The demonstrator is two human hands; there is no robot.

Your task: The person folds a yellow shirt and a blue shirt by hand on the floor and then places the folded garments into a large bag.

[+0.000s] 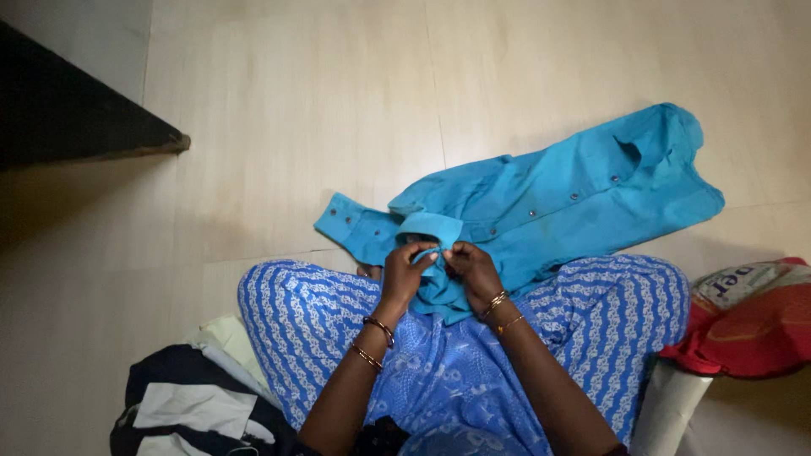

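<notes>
A bright blue button shirt [574, 194] lies spread on the pale tiled floor, one end drawn onto my lap. My left hand [404, 272] and my right hand [475, 270] both pinch a bunched fold of the shirt close together, above my blue-and-white patterned garment [321, 321]. Thin bangles circle both wrists. What lies between my fingertips is hidden by the cloth.
A dark furniture edge [84, 127] juts in at the upper left. A heap of dark and white clothes [194, 405] lies at the lower left. A red and white bag [752, 321] sits at the right on something white.
</notes>
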